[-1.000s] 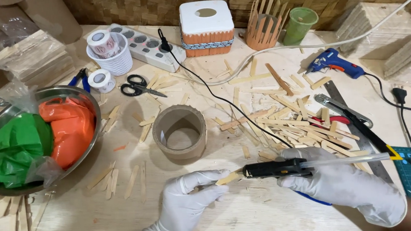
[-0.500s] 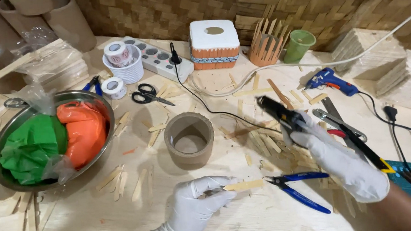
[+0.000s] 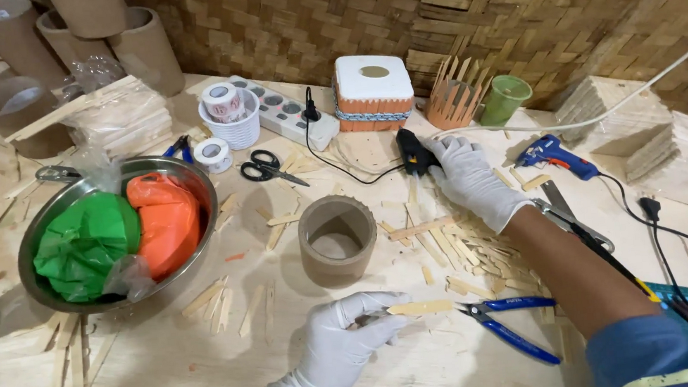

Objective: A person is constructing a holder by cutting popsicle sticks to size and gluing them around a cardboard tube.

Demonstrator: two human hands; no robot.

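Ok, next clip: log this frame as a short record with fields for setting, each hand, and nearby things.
setting: plywood worktable against a woven bamboo wall
left hand: left hand, white glove, pinches a small wooden stick
right hand: right hand, white glove, grips a black glue gun further back on the table
between hands: cardboard tube ring, upright; loose wooden sticks
near left hand: blue-handled pliers lying flat
left side: metal bowl holding green and orange bags
back: scissors, power strip, blue glue gun

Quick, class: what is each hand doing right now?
Left hand: closed on a wooden stick.
Right hand: closed on a black glue gun.
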